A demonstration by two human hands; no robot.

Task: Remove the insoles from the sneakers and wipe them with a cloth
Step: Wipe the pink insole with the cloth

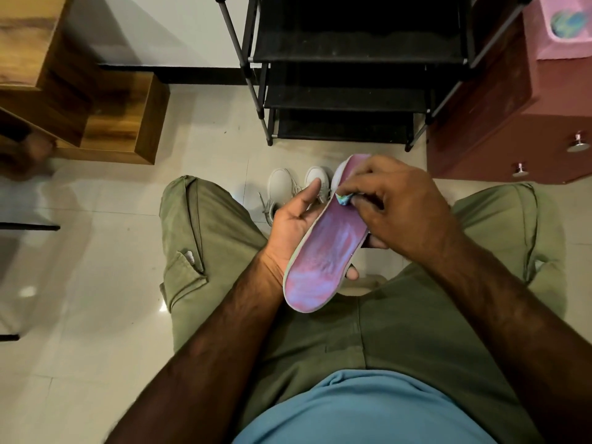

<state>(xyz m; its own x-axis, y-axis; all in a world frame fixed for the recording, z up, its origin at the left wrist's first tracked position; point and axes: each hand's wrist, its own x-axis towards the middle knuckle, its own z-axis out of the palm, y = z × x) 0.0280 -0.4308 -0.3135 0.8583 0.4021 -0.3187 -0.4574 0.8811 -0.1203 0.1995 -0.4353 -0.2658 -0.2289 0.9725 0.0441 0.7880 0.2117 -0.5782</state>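
Note:
A pink-purple insole [323,251] lies across my left hand [296,224], which holds it from below, with fingertips showing at its right edge. My right hand [397,200] pinches a small blue-green cloth [343,199] and presses it on the insole's upper part near the toe. Two white sneakers [283,187] stand on the tiled floor just beyond my hands, partly hidden by them.
A black shoe rack [346,100] stands ahead. A dark red cabinet [512,123] with knobs is at the right, with a pink tray [563,27] on top. A wooden unit [96,116] is at the left. I sit with my knees apart over pale floor tiles.

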